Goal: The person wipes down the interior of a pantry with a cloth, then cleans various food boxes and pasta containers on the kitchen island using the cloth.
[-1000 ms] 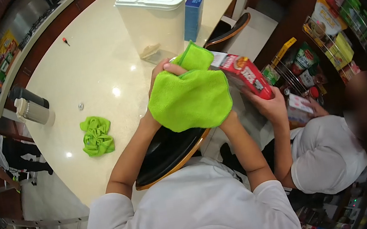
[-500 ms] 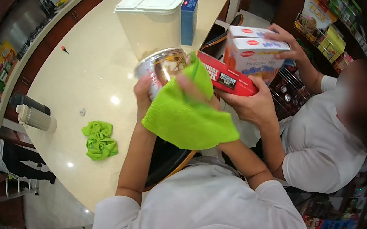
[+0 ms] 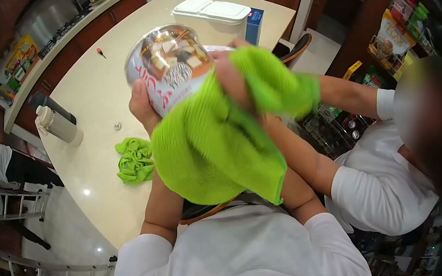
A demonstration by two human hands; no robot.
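Note:
A large round can with a printed label (image 3: 180,59) is held up over the table, tilted. My left hand (image 3: 142,105) grips its lower left side. A bright green cloth (image 3: 210,139) hangs in front of the can and hides part of it. My right hand (image 3: 233,80), blurred by motion, is closed on the cloth at the can's right side. A second green cloth (image 3: 134,160) lies crumpled on the table (image 3: 86,88), left of my left forearm.
Beyond the can stand a white-lidded container (image 3: 213,11) and a blue box (image 3: 254,24). Two bottles (image 3: 58,125) are at the left edge. A co-worker (image 3: 376,173) reaches in from the right, near stocked racks (image 3: 395,42). Ladders (image 3: 15,204) stand left.
The can has risen and come nearer the camera, turning its label into view. The cloth has shifted across its side. The co-worker's boxes have gone out of sight behind my cloth and hands.

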